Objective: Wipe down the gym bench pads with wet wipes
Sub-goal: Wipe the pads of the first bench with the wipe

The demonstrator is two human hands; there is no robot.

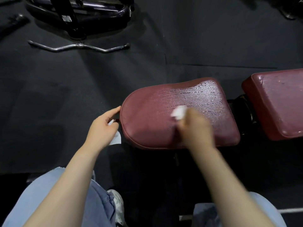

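Note:
A maroon seat pad (147, 118) with a rounded left end fills the middle of the view; its far right part is wet and streaked. My right hand (195, 128), blurred by motion, grips a bunched white wet wipe (178, 113) and presses it on the pad's top. At the pad's rounded left end is my left hand (102, 126), fingertips against the edge, holding a white piece of wipe or wrapper (116, 139) in the palm. To the right a second maroon pad (277, 102), the back pad, glistens wet.
Dark rubber floor matting surrounds the bench. A chrome curl bar (78, 46) lies on the floor at the far left, with a black machine base (77, 15) behind it. My legs in light blue trousers (49, 199) and a grey shoe (118, 205) are below.

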